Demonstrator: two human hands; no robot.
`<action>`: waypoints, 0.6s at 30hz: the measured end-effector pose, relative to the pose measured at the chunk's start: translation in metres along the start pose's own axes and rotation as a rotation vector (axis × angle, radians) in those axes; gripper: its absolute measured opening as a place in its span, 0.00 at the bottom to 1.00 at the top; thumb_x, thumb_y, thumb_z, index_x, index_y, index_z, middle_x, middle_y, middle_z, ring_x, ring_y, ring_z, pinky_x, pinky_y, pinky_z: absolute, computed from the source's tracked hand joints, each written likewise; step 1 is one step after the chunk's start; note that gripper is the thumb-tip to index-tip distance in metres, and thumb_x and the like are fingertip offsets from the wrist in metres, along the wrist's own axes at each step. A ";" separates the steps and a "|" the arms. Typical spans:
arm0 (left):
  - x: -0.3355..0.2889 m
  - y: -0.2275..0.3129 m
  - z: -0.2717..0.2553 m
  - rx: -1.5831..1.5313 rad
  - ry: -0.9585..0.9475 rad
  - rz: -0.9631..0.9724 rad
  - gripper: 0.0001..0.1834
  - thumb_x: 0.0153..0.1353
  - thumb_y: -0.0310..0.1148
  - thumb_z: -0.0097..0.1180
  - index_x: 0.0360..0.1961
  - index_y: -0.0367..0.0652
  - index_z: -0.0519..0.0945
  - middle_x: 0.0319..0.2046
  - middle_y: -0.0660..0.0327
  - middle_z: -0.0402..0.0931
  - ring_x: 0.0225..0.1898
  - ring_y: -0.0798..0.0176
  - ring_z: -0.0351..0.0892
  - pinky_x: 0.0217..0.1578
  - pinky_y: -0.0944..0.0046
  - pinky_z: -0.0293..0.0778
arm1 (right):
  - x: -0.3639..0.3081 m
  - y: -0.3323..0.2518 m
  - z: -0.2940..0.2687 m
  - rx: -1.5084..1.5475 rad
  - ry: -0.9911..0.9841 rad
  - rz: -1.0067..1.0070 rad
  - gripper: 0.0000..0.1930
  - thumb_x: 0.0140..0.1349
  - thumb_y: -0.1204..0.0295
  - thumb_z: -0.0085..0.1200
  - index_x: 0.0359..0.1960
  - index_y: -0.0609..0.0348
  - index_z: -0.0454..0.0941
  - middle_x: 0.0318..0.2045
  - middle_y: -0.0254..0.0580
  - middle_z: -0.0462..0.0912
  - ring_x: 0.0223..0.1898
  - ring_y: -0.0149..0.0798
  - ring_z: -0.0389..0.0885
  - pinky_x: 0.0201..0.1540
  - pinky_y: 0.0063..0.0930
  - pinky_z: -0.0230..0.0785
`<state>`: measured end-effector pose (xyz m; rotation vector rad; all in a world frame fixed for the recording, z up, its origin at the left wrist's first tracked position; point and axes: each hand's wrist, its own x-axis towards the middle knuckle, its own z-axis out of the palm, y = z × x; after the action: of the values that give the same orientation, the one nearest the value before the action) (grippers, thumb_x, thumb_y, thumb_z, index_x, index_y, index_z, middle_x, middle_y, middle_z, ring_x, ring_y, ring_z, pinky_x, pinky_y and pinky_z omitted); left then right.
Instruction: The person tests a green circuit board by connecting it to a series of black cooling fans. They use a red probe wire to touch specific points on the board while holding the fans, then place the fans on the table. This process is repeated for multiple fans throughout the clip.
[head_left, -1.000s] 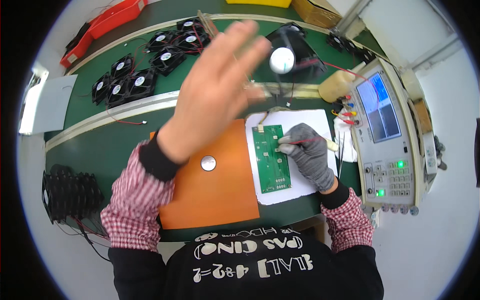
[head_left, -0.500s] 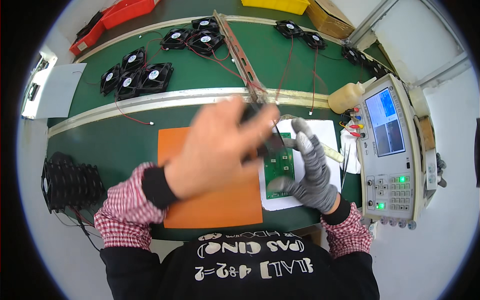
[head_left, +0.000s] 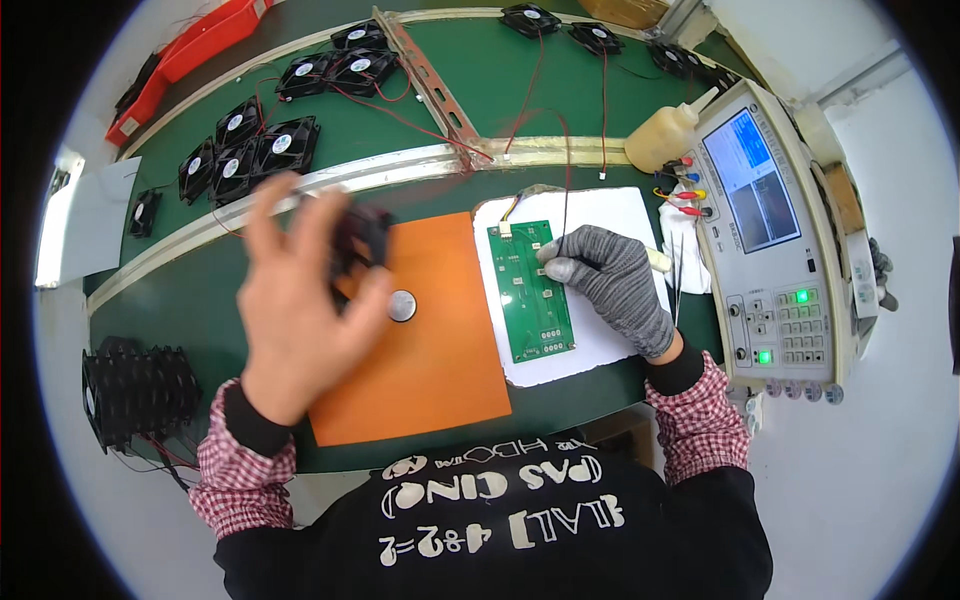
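clasping a blurred black fan (head_left: pixel 362 238) in the left hand (head_left: pixel 300 310), above the orange mat (head_left: pixel 440 360); pinching a wire (head_left: pixel 567 185) in the gloved right hand (head_left: pixel 620 285), over the green circuit board (head_left: pixel 525 312) on the white sheet (head_left: pixel 612 212).

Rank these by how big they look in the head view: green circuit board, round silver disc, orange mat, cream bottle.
Largest to smallest:
1. Orange mat
2. Green circuit board, partly covered by the gloved right hand
3. Cream bottle
4. Round silver disc
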<state>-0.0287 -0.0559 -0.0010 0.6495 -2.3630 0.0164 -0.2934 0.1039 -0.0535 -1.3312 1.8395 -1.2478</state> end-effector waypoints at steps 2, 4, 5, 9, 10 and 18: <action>-0.010 0.025 0.016 -0.092 -0.189 -0.053 0.29 0.49 0.42 0.64 0.51 0.42 0.74 0.55 0.43 0.64 0.43 0.43 0.78 0.37 0.53 0.79 | 0.002 0.009 0.002 -0.048 0.001 -0.128 0.05 0.54 0.76 0.63 0.33 0.61 0.84 0.29 0.40 0.81 0.34 0.37 0.80 0.42 0.30 0.72; -0.017 0.028 0.032 -0.078 -0.347 -0.047 0.32 0.48 0.48 0.67 0.51 0.40 0.75 0.53 0.45 0.66 0.41 0.46 0.79 0.35 0.54 0.79 | 0.001 0.015 0.003 -0.080 -0.002 -0.217 0.06 0.55 0.76 0.62 0.35 0.60 0.83 0.32 0.40 0.80 0.37 0.38 0.79 0.45 0.31 0.71; -0.018 0.025 0.032 -0.080 -0.357 -0.060 0.34 0.48 0.49 0.67 0.51 0.40 0.75 0.52 0.45 0.67 0.40 0.46 0.79 0.34 0.54 0.79 | 0.001 0.015 0.005 -0.082 -0.009 -0.209 0.06 0.55 0.77 0.62 0.35 0.59 0.83 0.32 0.39 0.80 0.37 0.39 0.79 0.45 0.32 0.71; -0.010 0.015 0.017 -0.124 -0.386 0.034 0.45 0.40 0.51 0.72 0.58 0.38 0.72 0.50 0.49 0.71 0.47 0.47 0.76 0.47 0.52 0.74 | 0.001 0.012 0.003 -0.228 -0.045 -0.368 0.09 0.53 0.78 0.61 0.36 0.53 0.83 0.33 0.37 0.80 0.38 0.42 0.78 0.47 0.34 0.69; -0.004 0.011 0.011 -0.143 -0.380 0.153 0.47 0.38 0.49 0.73 0.59 0.38 0.71 0.51 0.49 0.71 0.51 0.47 0.74 0.51 0.51 0.72 | 0.002 0.011 0.001 -0.303 -0.058 -0.457 0.09 0.53 0.78 0.61 0.36 0.52 0.83 0.33 0.37 0.80 0.38 0.43 0.78 0.48 0.35 0.69; -0.009 0.008 0.027 -0.387 -0.501 0.161 0.48 0.32 0.37 0.77 0.61 0.42 0.71 0.50 0.52 0.69 0.53 0.45 0.66 0.55 0.49 0.66 | 0.006 0.020 0.004 -0.329 -0.043 -0.500 0.09 0.50 0.80 0.58 0.31 0.48 0.81 0.31 0.34 0.78 0.39 0.43 0.78 0.43 0.38 0.68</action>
<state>-0.0425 -0.0497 -0.0263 0.2926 -2.7770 -0.5797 -0.3005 0.0986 -0.0723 -2.0774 1.7957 -1.1627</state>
